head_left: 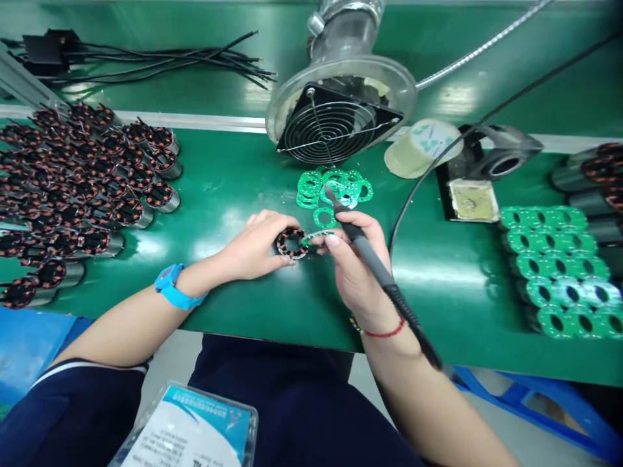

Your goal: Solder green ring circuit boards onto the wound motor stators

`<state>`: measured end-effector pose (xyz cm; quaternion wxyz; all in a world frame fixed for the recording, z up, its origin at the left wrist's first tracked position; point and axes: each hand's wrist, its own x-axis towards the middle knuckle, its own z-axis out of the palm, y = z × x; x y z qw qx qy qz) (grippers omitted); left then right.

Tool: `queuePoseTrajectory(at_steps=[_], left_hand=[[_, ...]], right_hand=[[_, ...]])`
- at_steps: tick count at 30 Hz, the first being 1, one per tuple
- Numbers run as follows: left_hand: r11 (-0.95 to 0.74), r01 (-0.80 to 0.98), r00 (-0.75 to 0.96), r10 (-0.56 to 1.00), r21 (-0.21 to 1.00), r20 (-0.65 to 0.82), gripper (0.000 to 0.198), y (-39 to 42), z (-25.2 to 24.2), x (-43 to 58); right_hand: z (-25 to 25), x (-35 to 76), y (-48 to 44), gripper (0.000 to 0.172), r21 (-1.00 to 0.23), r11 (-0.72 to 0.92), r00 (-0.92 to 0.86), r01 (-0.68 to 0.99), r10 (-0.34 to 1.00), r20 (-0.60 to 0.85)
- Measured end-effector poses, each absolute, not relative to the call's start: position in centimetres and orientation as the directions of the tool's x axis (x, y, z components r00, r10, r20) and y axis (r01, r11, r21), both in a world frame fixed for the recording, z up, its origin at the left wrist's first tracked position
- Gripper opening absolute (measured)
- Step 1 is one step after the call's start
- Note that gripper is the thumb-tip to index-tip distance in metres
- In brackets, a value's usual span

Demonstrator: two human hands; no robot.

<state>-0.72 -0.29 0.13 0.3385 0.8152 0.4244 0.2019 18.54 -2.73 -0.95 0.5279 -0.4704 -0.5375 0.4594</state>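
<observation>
My left hand [257, 248] is closed round a wound motor stator [292, 244], holding it on the green bench mat [228, 188]. My right hand [353, 259] grips a soldering iron [363, 246] like a pen, its tip pointing up and away over a loose heap of green ring-shaped circuit boards [335, 188]. The thumb and forefinger of that hand also pinch one green ring board [318, 235] right against the stator's top. A blue watch sits on my left wrist, a red string on my right.
Several wound stators [82, 194] crowd the left of the mat. A fume-extractor fan [335, 123] stands behind the rings, with a tape roll [421, 149] and an iron stand with sponge [474, 194] to its right. Stacked green ring boards [559, 272] lie far right.
</observation>
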Motion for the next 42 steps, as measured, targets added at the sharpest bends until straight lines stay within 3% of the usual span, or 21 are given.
queuePoseTrajectory(at_steps=[6, 10, 13, 18, 21, 24, 26, 28, 31, 36, 38, 42], left_hand=[[-0.496, 0.66, 0.597, 0.802, 0.564, 0.007, 0.042, -0.4, 0.2, -0.7], [-0.429, 0.653, 0.595, 0.8, 0.624, -0.073, 0.026, 0.0, 1.3, -1.3], [-0.355, 0.649, 0.594, 0.788, 0.672, -0.158, 0.02, 0.0, 2.0, -1.3], [-0.375, 0.74, 0.563, 0.8, 0.558, -0.208, 0.036, -0.8, 2.3, -0.3], [-0.42, 0.743, 0.575, 0.8, 0.521, -0.175, 0.027, -1.3, 2.4, -0.2], [-0.435, 0.724, 0.596, 0.785, 0.536, -0.169, 0.014, -1.3, 2.6, -0.6], [-0.408, 0.667, 0.63, 0.755, 0.624, -0.18, 0.008, -0.9, 2.7, -0.9], [-0.35, 0.565, 0.674, 0.718, 0.747, -0.173, 0.013, -0.5, 2.6, -1.2], [-0.259, 0.442, 0.65, 0.753, 0.858, -0.107, 0.012, -0.1, 2.0, -1.3], [-0.375, 0.575, 0.549, 0.836, 0.727, -0.003, 0.034, -0.2, 0.5, -0.8], [-0.411, 0.623, 0.568, 0.823, 0.665, -0.023, 0.035, -0.3, 0.2, -0.4], [-0.413, 0.669, 0.558, 0.828, 0.618, -0.052, 0.035, -0.4, 0.2, -0.2]], right_hand=[[-0.9, 19.2, -3.0, 0.03, -0.934, 0.297, -0.18, 0.2, 0.948, 0.263], [-0.6, 18.9, -4.2, 0.052, -0.796, 0.413, -0.186, 0.442, 0.91, 0.37], [-0.6, 18.7, -4.9, 0.055, -0.686, 0.404, -0.241, 0.605, 0.914, 0.325], [-0.1, 19.4, -5.5, 0.044, -0.602, 0.298, -0.283, 0.741, 0.951, 0.123], [0.3, 20.9, -5.4, 0.055, -0.637, 0.177, -0.246, 0.75, 0.969, -0.02], [0.5, 22.2, -4.9, 0.062, -0.716, 0.153, -0.237, 0.681, 0.971, -0.019], [0.5, 22.3, -4.3, 0.061, -0.747, 0.173, -0.226, 0.642, 0.974, 0.032], [0.7, 21.8, -3.8, 0.06, -0.743, 0.205, -0.217, 0.637, 0.973, 0.082], [1.0, 20.4, -3.3, 0.053, -0.652, 0.323, -0.265, 0.686, 0.945, 0.19], [1.5, 18.3, -3.0, 0.041, -0.388, 0.488, -0.385, 0.782, 0.867, 0.316], [1.4, 18.0, -2.9, 0.04, -0.381, 0.497, -0.391, 0.78, 0.862, 0.323], [0.8, 17.8, -3.1, 0.039, -0.479, 0.473, -0.319, 0.74, 0.873, 0.369]])
